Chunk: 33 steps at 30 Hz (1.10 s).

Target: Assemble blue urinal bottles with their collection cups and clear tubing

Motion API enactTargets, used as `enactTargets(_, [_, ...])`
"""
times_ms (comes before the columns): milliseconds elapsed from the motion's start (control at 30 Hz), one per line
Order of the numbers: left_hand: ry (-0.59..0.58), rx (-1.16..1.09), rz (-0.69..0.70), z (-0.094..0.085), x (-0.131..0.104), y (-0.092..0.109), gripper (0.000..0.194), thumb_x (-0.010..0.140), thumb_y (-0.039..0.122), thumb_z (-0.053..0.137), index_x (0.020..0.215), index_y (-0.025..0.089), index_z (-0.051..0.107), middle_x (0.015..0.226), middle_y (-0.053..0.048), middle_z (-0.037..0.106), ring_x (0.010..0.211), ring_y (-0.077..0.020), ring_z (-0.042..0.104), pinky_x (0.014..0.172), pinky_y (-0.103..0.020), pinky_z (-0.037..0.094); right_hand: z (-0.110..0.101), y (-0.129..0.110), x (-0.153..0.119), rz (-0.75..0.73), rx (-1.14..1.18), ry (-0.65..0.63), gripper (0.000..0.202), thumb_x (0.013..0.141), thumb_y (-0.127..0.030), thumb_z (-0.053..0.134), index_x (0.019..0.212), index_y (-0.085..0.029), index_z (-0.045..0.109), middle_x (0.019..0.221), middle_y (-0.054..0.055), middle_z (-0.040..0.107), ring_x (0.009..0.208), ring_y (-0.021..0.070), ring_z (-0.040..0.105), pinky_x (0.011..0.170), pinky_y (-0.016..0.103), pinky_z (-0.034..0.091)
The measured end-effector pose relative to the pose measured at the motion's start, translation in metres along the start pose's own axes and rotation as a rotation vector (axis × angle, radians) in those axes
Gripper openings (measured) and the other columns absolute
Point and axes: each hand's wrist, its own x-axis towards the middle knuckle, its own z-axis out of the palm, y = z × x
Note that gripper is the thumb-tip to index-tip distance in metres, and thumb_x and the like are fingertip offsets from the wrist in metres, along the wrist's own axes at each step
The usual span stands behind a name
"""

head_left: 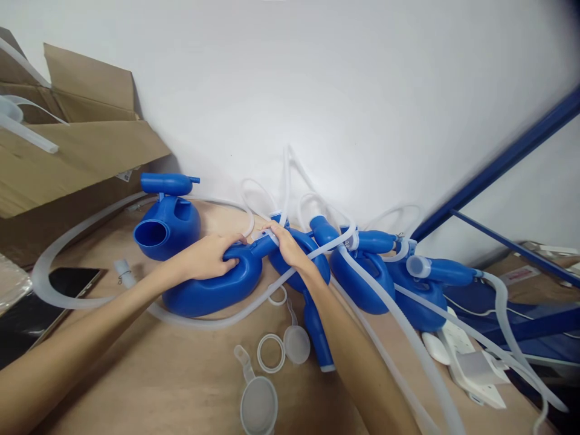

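Note:
My left hand [212, 257] is wrapped round the handle of a blue urinal bottle [212, 296], which lies on its side on the table with its neck pointing right. At the end of that neck, my right hand [286, 244] has its fingers closed on a pale translucent cap [263, 234]; the fingertips are partly hidden. Just behind my right wrist stands another blue urinal bottle [319, 263], partly covered by the arm. A long translucent hose [254, 311] curves in front of the held bottle and passes by my right forearm.
More blue bottles [362, 281] with hoses stand to the right, near a white power strip [475, 368]. A blue bottle with an open mouth [167, 226] stands left, beside a cardboard box [81, 157]. Loose translucent caps [258, 405] and a ring [271, 336] lie in front.

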Motion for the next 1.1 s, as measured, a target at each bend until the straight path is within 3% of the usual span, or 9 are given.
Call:
enactTargets(100, [-0.005,0.005,0.003,0.0,0.0,0.001,0.051,0.091,0.03,0.054,0.141,0.018,0.06,0.134,-0.011,0.074,0.116,-0.0287,0.074,0.109,-0.038,0.052,0.0,0.001,0.0,-0.052,-0.018,-0.012,0.052,0.105,-0.06,0.038,0.117,-0.025,0.074,0.119,0.006,0.072,0.12,0.0244,0.065,0.117,0.04,0.044])
enactTargets(233, [-0.011,0.012,0.007,0.0,0.001,0.001,0.05,0.09,0.028,0.055,0.138,0.018,0.061,0.132,-0.011,0.075,0.114,-0.0289,0.074,0.106,-0.037,0.053,-0.001,0.001,-0.002,-0.085,-0.067,-0.004,0.058,0.104,-0.058,0.038,0.142,-0.024,0.066,0.125,0.008,0.07,0.128,0.0249,0.062,0.123,0.041,0.039])
enactTargets(367, [-0.01,0.032,-0.01,0.001,0.001,0.001,0.053,0.088,0.026,0.056,0.14,0.02,0.061,0.13,-0.01,0.076,0.112,-0.0296,0.075,0.103,-0.037,0.054,-0.003,0.0,-0.006,-0.118,-0.094,-0.026,0.057,0.106,-0.053,0.035,0.143,-0.024,0.066,0.127,0.009,0.07,0.129,0.0256,0.062,0.123,0.044,0.038])
enactTargets(433, [-0.007,0.046,-0.014,0.001,0.001,0.001,0.055,0.088,0.026,0.056,0.142,0.02,0.06,0.13,-0.011,0.076,0.113,-0.0304,0.074,0.104,-0.037,0.054,-0.003,-0.002,-0.008,-0.136,-0.108,-0.078,0.057,0.102,-0.057,0.047,0.145,-0.023,0.064,0.132,0.009,0.068,0.13,0.0269,0.061,0.122,0.046,0.04])
enactTargets(533, [-0.014,0.055,-0.014,0.0,0.002,0.001,0.054,0.089,0.026,0.056,0.142,0.018,0.061,0.13,-0.012,0.076,0.113,-0.0312,0.074,0.106,-0.039,0.053,0.0,-0.006,-0.01,-0.143,-0.151,-0.104,0.081,0.08,-0.057,0.083,0.149,-0.021,0.058,0.14,0.012,0.065,0.131,0.0297,0.061,0.12,0.046,0.043])
enactTargets(600, [-0.017,0.057,-0.02,0.0,0.002,0.001,0.053,0.09,0.027,0.056,0.142,0.018,0.061,0.131,-0.012,0.076,0.113,-0.0315,0.074,0.107,-0.039,0.052,0.003,-0.008,-0.01,-0.137,-0.166,-0.081,0.088,0.07,-0.05,0.094,0.147,-0.022,0.059,0.142,0.012,0.065,0.129,0.0291,0.062,0.118,0.044,0.044])
enactTargets(867, [0.006,0.086,-0.044,0.005,0.001,-0.003,0.053,0.091,0.03,0.057,0.142,0.02,0.063,0.13,-0.012,0.076,0.115,-0.0338,0.073,0.105,-0.041,0.054,0.01,-0.009,-0.01,-0.078,-0.139,-0.023,0.061,0.082,-0.039,0.085,0.137,-0.024,0.064,0.132,0.007,0.069,0.125,0.0242,0.065,0.116,0.041,0.046])
enactTargets(1000, [-0.003,0.048,-0.016,0.004,0.001,-0.003,0.051,0.093,0.031,0.057,0.142,0.019,0.063,0.134,-0.012,0.074,0.116,-0.0324,0.073,0.105,-0.04,0.053,0.008,-0.008,-0.009,-0.048,-0.14,-0.048,0.064,0.081,-0.037,0.085,0.139,-0.022,0.064,0.126,0.008,0.071,0.123,0.0251,0.066,0.115,0.042,0.046])
enactTargets(1100, [-0.007,0.037,-0.031,0.003,0.001,-0.002,0.05,0.093,0.029,0.058,0.142,0.019,0.064,0.133,-0.011,0.075,0.114,-0.0317,0.073,0.105,-0.04,0.054,0.007,-0.007,-0.007,-0.036,-0.159,-0.07,0.066,0.082,-0.037,0.084,0.143,-0.023,0.062,0.133,0.01,0.069,0.127,0.0263,0.065,0.117,0.044,0.044])
